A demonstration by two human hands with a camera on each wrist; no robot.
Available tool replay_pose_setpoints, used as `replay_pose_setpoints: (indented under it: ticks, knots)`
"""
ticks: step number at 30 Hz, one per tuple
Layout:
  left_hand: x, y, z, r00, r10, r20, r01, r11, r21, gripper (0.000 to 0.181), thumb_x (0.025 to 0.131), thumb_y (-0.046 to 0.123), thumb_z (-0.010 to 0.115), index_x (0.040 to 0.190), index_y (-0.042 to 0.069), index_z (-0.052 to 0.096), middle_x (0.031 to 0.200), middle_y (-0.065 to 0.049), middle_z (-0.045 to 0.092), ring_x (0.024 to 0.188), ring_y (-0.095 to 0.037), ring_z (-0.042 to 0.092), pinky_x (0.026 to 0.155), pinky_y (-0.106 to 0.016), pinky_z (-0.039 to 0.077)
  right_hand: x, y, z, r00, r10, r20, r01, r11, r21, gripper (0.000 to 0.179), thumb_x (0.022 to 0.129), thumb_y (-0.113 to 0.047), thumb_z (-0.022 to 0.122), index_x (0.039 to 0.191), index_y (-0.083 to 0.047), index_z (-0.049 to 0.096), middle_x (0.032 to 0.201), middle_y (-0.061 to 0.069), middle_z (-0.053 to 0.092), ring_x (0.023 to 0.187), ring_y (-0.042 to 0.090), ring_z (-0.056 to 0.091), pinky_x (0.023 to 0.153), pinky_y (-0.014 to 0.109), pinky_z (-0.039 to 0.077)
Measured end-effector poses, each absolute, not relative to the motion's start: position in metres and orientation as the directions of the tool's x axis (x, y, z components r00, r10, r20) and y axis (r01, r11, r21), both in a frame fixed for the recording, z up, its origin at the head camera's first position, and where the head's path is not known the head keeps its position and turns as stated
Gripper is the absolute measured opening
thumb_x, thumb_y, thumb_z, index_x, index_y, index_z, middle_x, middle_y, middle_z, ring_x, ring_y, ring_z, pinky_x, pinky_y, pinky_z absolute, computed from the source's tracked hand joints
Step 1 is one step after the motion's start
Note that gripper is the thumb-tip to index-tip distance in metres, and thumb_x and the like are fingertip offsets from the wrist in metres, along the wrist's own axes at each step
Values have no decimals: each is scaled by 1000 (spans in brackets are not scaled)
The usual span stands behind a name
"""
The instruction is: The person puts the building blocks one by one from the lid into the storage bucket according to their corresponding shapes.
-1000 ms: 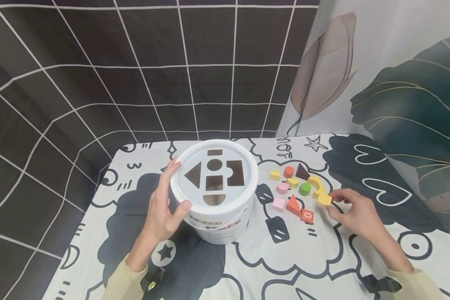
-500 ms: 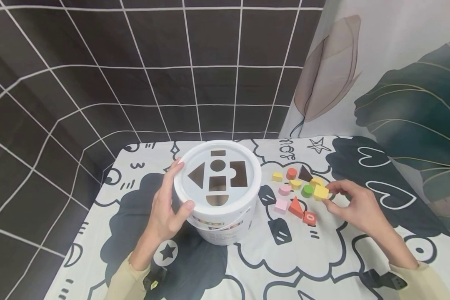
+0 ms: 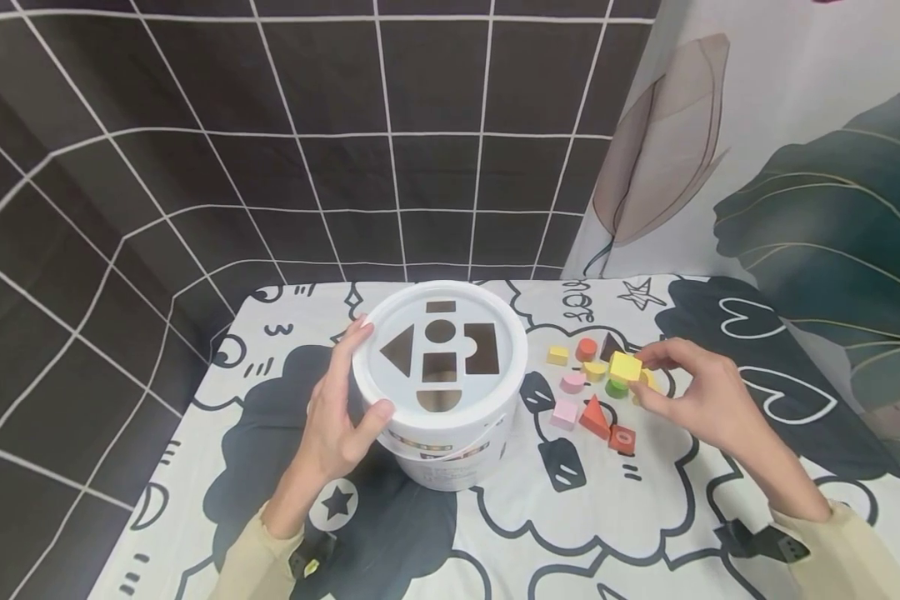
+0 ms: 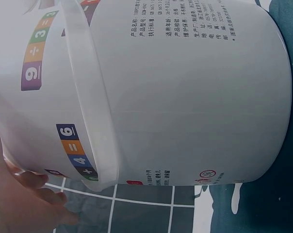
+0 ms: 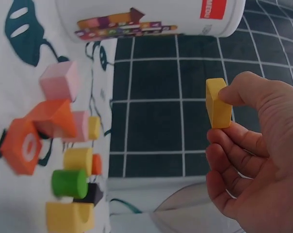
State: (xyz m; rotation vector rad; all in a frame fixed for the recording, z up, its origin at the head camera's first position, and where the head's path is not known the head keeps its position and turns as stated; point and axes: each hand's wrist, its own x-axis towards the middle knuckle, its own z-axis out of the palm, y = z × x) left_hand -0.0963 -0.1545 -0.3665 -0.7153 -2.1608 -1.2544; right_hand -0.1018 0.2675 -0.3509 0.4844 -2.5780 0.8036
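While the left hand (image 3: 337, 425) rests against the side of a white plastic bucket (image 3: 438, 477), the right hand (image 3: 705, 400) holds a yellow square block (image 3: 626, 367) up over the other blocks. The right hand's grip is a pinch, with the thumb on one edge of the block and fingers on the other. The left hand's grip is spread wide, its thumb and fingers touching the rim of the round white lid (image 3: 487, 393). The lid sits on the bucket and has holes shaped like a triangle, a circle, a square, a small rectangle, a half circle and a big square with a round bump.

On the black and white cartoon cloth (image 3: 615, 508), to the right of the bucket, lies a bunch of little blocks. A small yellow block (image 3: 557, 356) and an orange-red round block (image 3: 587, 349) are at the back, near a dark pointy block (image 3: 608, 345). A yellow half-round block (image 3: 593, 372) and a pink half-round block (image 3: 573, 382) are in the middle. A green round block (image 3: 617, 389) peeks out under the held one. Nearer the front are a pink square block (image 3: 565, 414), a red triangle block (image 3: 595, 418) and a red block with a 0 (image 3: 622, 440).
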Motion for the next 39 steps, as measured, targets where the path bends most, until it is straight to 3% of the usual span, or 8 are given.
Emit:
replay_pose_setpoints:
  ticks: [2,9,15,20,33,39]
  knots:
    - [-97,-154,-366,-716,177,675,673,430,601,82,90,59,50,148,0,41,157,-12,37,146,-29,31,113,-47,28,-104,265,-347,-849,-223,478,-458,762,-458,39,67,2,85,102,-1,69,95,12,71,87,33,66,79,15,41]
    - [-98,-153,-365,-709,180,682,681,427,595,84,91,60,49,147,-1,41,157,-13,38,145,-29,32,113,-45,29,-108,250,-331,-814,-273,512,-523,728,-443,36,66,3,84,99,-4,70,93,6,71,85,21,62,79,25,43]
    - [-98,-154,-366,-706,180,685,684,423,594,83,91,59,49,147,-1,41,156,-13,38,145,-29,32,113,-46,28,-110,234,-315,-797,-313,516,-567,680,-465,37,67,4,83,101,-5,70,93,3,71,82,14,62,81,18,44]
    - [-98,-153,-367,-704,183,686,688,414,596,81,91,56,50,147,-1,40,156,-14,38,145,-30,32,114,-46,28,-111,218,-303,-767,-360,531,-622,623,-475,37,68,4,84,101,-5,70,93,-1,70,77,9,59,75,14,46]
    - [-98,-153,-369,-691,183,700,701,408,585,82,92,58,49,146,-3,40,155,-17,39,144,-32,33,115,-46,26,-114,189,-287,-714,-419,562,-692,542,-477,33,70,-2,83,101,-8,71,96,-2,70,76,10,55,51,20,42]
    - [-98,-154,-369,-703,179,689,690,409,597,80,91,55,51,147,-2,40,156,-15,38,145,-30,33,113,-50,28,-118,174,-286,-683,-450,576,-727,496,-475,33,69,-4,85,99,-8,71,97,-3,70,88,12,59,74,26,48]
